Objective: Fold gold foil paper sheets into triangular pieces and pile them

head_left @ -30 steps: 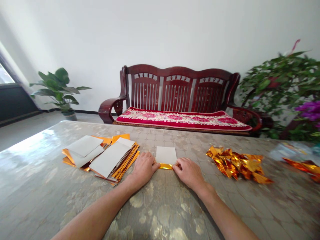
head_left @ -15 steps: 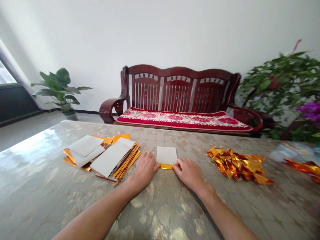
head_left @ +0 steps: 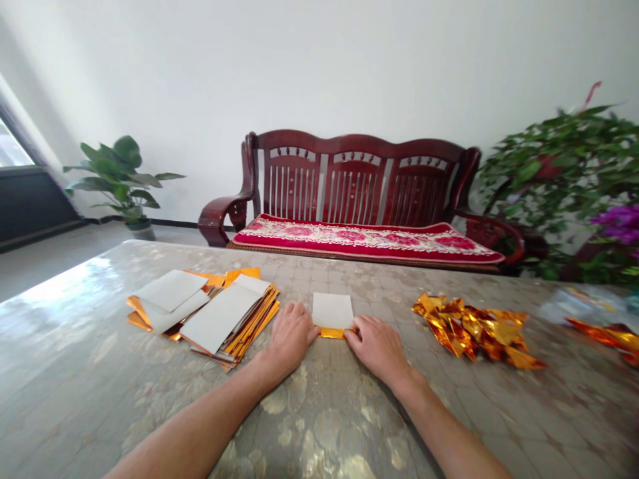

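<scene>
A sheet of gold foil paper (head_left: 332, 310) lies white side up on the table, its near edge turned over into a narrow shiny gold strip. My left hand (head_left: 292, 332) pinches the left end of that fold, thumb against the strip. At the right end, my right hand (head_left: 378, 344) grips the same fold between thumb and curled fingers. To the left of my left hand is a loose stack of foil paper sheets (head_left: 219, 316), mostly white side up with gold edges showing. Beyond my right hand sits a heap of folded gold foil pieces (head_left: 474, 329).
The table (head_left: 319, 426) has a glossy, patterned cover. At its right lie a clear plastic bag (head_left: 582, 305) and more orange-gold foil (head_left: 609, 338). Behind stands a dark red wooden bench (head_left: 357, 179) with a red floral cushion, between a potted plant (head_left: 120, 179) and leafy greenery (head_left: 559, 159).
</scene>
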Available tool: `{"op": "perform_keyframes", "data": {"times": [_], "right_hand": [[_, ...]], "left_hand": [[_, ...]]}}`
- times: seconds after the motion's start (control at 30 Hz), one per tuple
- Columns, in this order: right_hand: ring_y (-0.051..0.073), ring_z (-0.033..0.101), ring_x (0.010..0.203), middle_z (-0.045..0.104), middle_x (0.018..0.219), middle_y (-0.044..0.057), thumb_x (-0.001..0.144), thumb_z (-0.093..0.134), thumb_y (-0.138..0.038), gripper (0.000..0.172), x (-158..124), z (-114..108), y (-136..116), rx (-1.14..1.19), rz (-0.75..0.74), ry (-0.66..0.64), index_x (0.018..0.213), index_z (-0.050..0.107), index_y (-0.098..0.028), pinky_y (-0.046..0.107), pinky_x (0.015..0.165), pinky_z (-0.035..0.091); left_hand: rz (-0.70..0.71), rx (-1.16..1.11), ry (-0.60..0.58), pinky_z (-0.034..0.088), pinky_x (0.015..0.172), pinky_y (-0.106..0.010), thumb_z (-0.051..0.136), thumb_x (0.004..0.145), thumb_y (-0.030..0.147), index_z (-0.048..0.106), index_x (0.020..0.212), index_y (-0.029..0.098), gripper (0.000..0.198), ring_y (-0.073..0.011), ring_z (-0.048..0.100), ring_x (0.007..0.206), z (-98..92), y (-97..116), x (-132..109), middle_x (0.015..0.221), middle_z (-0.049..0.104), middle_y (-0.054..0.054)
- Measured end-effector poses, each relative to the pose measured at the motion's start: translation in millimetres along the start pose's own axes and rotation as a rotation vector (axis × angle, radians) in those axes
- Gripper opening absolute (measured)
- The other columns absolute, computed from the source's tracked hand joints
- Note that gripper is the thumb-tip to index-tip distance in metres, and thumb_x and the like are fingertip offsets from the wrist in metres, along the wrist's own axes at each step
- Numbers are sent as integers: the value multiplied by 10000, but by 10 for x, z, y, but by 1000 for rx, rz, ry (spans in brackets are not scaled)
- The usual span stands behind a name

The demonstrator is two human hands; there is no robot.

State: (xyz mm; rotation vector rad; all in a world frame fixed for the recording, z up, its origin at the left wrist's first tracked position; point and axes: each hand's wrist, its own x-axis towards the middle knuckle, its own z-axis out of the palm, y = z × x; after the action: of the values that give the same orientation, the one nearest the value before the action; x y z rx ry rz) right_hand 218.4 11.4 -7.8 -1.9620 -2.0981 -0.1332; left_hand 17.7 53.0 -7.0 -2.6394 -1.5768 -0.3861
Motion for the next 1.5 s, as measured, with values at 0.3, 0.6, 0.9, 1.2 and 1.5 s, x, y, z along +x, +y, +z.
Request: {"op": "perform_keyframes", "data": {"times": [0.3,0.6,0.9,1.2,1.5], "right_hand": [[179,593,751,673,777,10,874,563,-350,204,-14,43,43,20,17,45,715,569,-221,290,638,275],[210,631,803,682,828,22,861,612,-390,172,-19,96,84,64,58,96,863,584,-221,291,655,325],[200,567,842,640,860,23,887,626,-263,76,-19,83,48,61,-145,175,843,588,-214,297,727,366],[162,543,861,630,875,23,959,519,-206,176,-44,18,28,66,-452,96,901,684,-230,285,766,339],[161,554,844,681,889,16,962,501,-206,234,-60,-21,82,78,-462,52,913,724,-251,310,786,316]], "left_hand": [[-1,-35,-3,409,838,-367,528,921,348,666,818,163,253,-253,532,973,2,-17,-9,973,626,-94],[66,-177,88,420,908,-351,612,877,248,612,1068,203,196,-230,489,1051,2,-21,-19,1123,561,-64],[490,-102,-45,437,766,-282,495,961,254,642,1009,240,155,-183,535,895,16,25,-12,905,605,-15],[430,61,-124,471,790,-333,492,934,162,599,1019,183,138,-217,564,926,-65,198,-112,976,621,-64],[356,135,-185,471,773,-353,491,896,97,640,999,126,183,-239,599,905,-140,272,-151,970,641,-110]]}}
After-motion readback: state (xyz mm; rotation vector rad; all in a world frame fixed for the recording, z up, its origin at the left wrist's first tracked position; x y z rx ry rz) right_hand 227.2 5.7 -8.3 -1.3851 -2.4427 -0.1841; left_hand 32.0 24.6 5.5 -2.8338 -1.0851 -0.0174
